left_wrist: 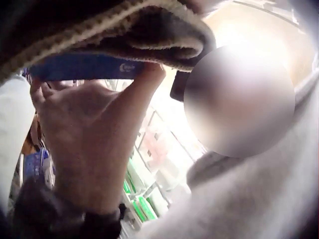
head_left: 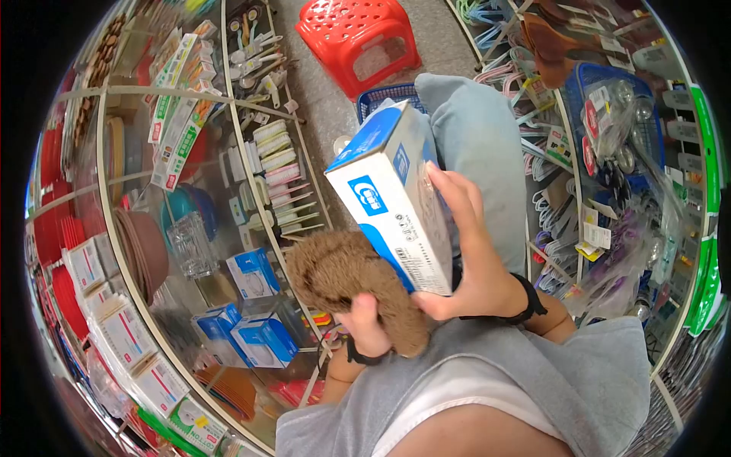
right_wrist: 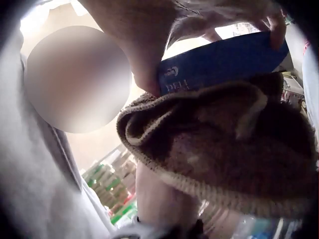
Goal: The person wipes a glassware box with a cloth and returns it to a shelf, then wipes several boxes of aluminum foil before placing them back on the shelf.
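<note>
My right hand (head_left: 476, 266) grips a white and blue cardboard box (head_left: 407, 206), its thumb at the lower edge and its fingers along the right side. In the right wrist view the box shows a blue face (right_wrist: 219, 62). Lower left of it, my left hand (head_left: 365, 327) holds a brown plush cloth (head_left: 327, 266), with the thumb on top and the other fingers hidden by the cloth. The cloth overlaps the box's lower edge in the head view. Its stitched rim (left_wrist: 114, 30) and folded side show in the left wrist view.
Shelves on the left hold similar blue and white boxes (head_left: 263, 339), brushes (head_left: 278, 152) and packaged goods. Hangers (head_left: 548, 206) and a blue basket (head_left: 647, 107) line the right. A red stool (head_left: 358, 38) and another blue basket (head_left: 388, 97) stand ahead, beyond my bent knee (head_left: 476, 114).
</note>
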`<state>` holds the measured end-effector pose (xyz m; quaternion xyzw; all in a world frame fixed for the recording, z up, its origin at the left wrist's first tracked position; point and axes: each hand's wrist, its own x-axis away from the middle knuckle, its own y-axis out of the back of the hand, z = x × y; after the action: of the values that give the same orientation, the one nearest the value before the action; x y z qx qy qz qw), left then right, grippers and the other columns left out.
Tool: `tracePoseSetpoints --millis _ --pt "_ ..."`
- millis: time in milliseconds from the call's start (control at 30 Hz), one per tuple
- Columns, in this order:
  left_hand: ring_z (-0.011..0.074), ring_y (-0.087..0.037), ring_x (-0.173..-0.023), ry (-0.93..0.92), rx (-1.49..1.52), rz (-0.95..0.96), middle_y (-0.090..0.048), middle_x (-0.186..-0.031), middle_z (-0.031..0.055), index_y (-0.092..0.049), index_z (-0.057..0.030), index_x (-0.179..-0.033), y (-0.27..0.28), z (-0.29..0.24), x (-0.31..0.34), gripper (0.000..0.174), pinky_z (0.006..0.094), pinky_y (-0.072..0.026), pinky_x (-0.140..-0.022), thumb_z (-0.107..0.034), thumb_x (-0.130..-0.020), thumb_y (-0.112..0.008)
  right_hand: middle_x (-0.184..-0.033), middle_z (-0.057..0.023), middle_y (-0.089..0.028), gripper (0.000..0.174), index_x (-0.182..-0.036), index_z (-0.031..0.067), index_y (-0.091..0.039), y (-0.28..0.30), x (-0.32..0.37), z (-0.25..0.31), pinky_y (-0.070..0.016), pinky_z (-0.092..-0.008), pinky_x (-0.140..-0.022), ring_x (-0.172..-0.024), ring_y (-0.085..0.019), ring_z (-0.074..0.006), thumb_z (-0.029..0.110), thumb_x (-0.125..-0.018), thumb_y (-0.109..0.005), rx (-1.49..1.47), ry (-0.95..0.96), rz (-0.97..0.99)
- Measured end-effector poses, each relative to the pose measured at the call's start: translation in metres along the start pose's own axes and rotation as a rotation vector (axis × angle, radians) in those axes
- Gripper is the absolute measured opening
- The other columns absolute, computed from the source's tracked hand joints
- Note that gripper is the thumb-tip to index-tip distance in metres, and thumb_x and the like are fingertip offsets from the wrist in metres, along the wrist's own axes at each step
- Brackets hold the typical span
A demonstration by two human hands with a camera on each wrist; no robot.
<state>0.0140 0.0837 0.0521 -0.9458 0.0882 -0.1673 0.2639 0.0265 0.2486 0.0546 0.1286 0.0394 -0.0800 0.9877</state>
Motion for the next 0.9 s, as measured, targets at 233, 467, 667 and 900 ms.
tracePoseSetpoints --millis 233,467,667,900 --pt "0.0205 -0.055 -0.105 -0.164 -0.259 -0.275 -0.054 -0.118 0.0111 -0.046 -0.0012 -0.122 0.006 -0.014 -0.068 0.04 0.0344 -0.0443 -0.091 -0.031 -0.094 -0.047 -0.129 -0.0283 -0.023 0.109 -0.139 0.0115 -0.03 -0.025 -0.007 -0.013 -0.0262 -0.0519 -0.099 -0.115 -0.029 -0.0476 0.027 -0.046 -0.084 0.326 -0.066 -0.16" --pt "0.0198 -0.054 -0.107 -0.171 -0.213 -0.338 -0.054 -0.117 0.0103 -0.045 -0.0004 -0.123 0.025 -0.007 -0.078 0.038 0.0343 -0.0442 -0.091 -0.02 -0.091 -0.054 -0.129 -0.0276 -0.026 0.103 -0.137 0.0122 -0.035 -0.038 -0.023 -0.051 -0.0258 -0.0535 -0.098 -0.115 -0.028 -0.0467 0.025 -0.046 -0.081 0.577 0.0 -0.24" --pt "0.0263 -0.045 -0.109 -0.393 -0.915 0.025 -0.049 -0.111 0.0138 -0.039 -0.0009 -0.119 0.002 0.014 -0.051 0.059 0.0382 -0.0358 -0.096 -0.004 -0.07 -0.072 -0.137 -0.0295 -0.02 0.076 -0.139 0.0043 -0.03 -0.031 -0.015 -0.076 -0.0206 -0.0527 -0.104 -0.122 -0.023 -0.0472 0.017 -0.072 -0.065 0.587 0.154 -0.154" --pt "0.0322 -0.047 -0.101 -0.638 -1.46 0.349 -0.05 -0.105 0.0146 -0.044 -0.0016 -0.113 -0.015 0.03 -0.105 0.06 0.0418 -0.0339 -0.084 -0.008 -0.061 -0.074 -0.136 -0.0245 -0.023 0.079 -0.132 -0.0091 -0.026 -0.039 -0.011 -0.088 -0.0201 -0.0512 -0.105 -0.124 -0.024 -0.0446 0.024 -0.073 -0.067 0.453 0.154 -0.263"
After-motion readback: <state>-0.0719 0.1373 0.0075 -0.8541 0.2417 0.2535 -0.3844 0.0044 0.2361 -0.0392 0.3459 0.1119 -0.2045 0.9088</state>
